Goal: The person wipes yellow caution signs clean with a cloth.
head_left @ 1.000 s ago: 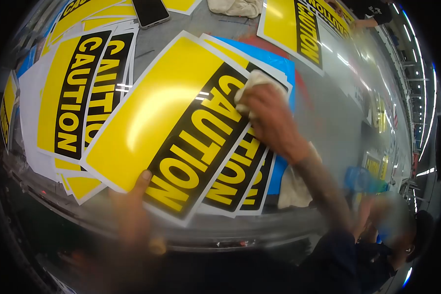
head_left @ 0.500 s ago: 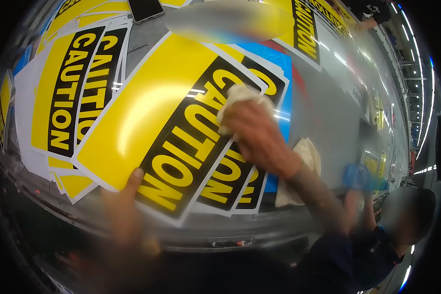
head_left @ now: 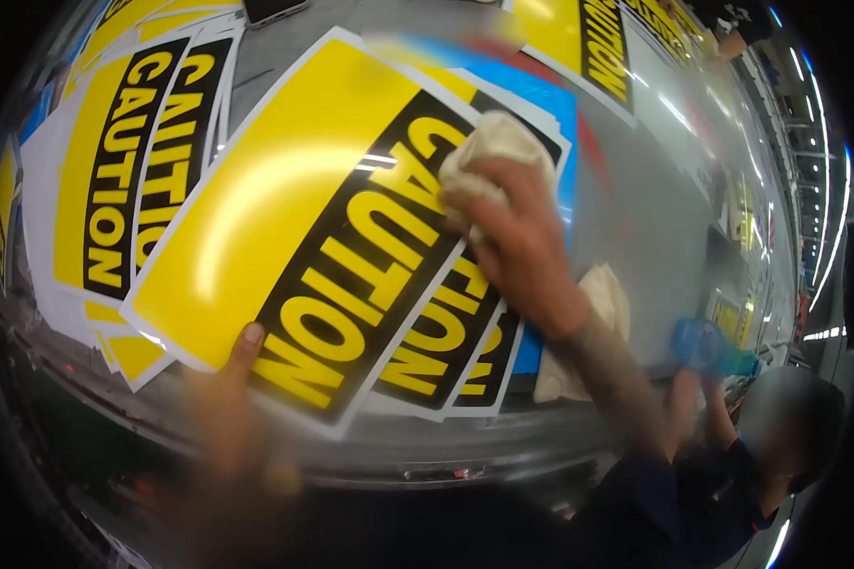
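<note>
A big yellow and black CAUTION sign (head_left: 285, 218) lies tilted on top of a stack of similar signs on the grey table (head_left: 636, 218). My right hand (head_left: 517, 242) presses a crumpled cream cloth (head_left: 489, 152) onto the sign's black band near its upper end. My left hand (head_left: 232, 379) holds the sign's near edge, with the thumb on its face. A blue sheet (head_left: 546, 104) shows under the stack.
More CAUTION signs (head_left: 123, 161) are piled at the left and another (head_left: 588, 47) lies at the far right. A second cream cloth (head_left: 593, 332) sits by my right forearm. A dark phone (head_left: 270, 9) lies at the far edge. Another person (head_left: 740, 446) holds something blue (head_left: 707, 346) at the lower right.
My right hand slid the cloth down the black band, then back up toward the sign's upper end. My left hand kept its hold on the near edge.
</note>
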`<state>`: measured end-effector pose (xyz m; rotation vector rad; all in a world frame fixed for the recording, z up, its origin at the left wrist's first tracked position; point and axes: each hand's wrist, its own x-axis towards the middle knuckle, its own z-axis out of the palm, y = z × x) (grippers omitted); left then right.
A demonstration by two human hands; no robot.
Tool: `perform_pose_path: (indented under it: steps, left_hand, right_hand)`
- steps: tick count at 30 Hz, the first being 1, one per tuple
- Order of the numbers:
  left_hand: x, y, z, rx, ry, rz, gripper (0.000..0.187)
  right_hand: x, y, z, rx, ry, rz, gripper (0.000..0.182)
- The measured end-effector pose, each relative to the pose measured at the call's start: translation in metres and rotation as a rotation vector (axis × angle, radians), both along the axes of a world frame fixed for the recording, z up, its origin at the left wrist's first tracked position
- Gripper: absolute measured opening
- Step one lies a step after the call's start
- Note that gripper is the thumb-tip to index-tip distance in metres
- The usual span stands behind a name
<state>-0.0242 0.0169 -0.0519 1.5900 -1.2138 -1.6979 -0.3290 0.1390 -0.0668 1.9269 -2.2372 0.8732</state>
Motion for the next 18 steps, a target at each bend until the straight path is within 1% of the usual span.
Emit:
perform_pose_path:
  steps: [1,2,3,4,5,7,8,10,12,14,15,16,17,18]
  left_hand:
    - [-0.002,0.001,-0.002,-0.050,0.041,0.000,0.062]
    - [-0.002,0.000,-0.001,-0.048,0.062,-0.019,0.061]
    - [-0.001,0.000,-0.001,-0.041,0.054,-0.017,0.061]
    - [-0.002,0.000,0.000,-0.036,0.049,-0.023,0.061]
    - [-0.003,0.000,0.000,-0.057,0.035,-0.034,0.061]
    - [-0.002,0.002,0.001,-0.096,0.003,-0.055,0.061]
    - [-0.001,0.002,0.000,-0.069,0.073,-0.048,0.061]
    - [0.000,0.004,0.000,-0.067,0.081,-0.028,0.062]
    - [0.002,0.003,0.000,-0.050,0.106,-0.038,0.063]
    - [0.003,0.002,-0.001,-0.050,0.135,-0.043,0.061]
    - [0.003,0.001,-0.001,-0.039,0.152,-0.035,0.060]
    - [0.003,0.002,-0.002,-0.026,0.169,-0.029,0.059]
    - [0.008,-0.002,-0.004,-0.018,0.203,-0.088,0.055]
    - [0.010,-0.002,-0.010,0.006,0.317,-0.079,0.051]
  right_hand:
    - [0.023,0.007,-0.003,0.054,-0.051,0.057,0.033]
    - [0.049,0.016,-0.001,0.072,-0.212,0.186,0.033]
    - [0.081,0.035,-0.013,0.092,-0.285,0.349,0.041]
    - [0.108,0.044,-0.002,0.120,-0.385,0.511,0.039]
    - [0.122,0.044,0.009,0.216,-0.299,0.664,0.043]
    - [0.103,0.043,0.000,0.146,-0.343,0.576,0.045]
    - [0.086,0.039,-0.005,0.111,-0.366,0.533,0.046]
    - [0.036,0.011,0.005,0.079,-0.156,0.187,0.047]
    - [0.013,-0.002,0.019,0.151,-0.230,-0.124,0.051]
    - [0.038,-0.006,0.009,0.133,-0.215,-0.016,0.051]
    - [0.073,-0.001,0.000,0.118,-0.087,0.104,0.048]
    - [0.111,0.003,-0.007,0.053,-0.147,0.232,0.045]
    - [0.143,0.012,-0.001,0.052,-0.311,0.371,0.043]
    - [0.163,0.013,0.010,0.106,-0.335,0.469,0.043]
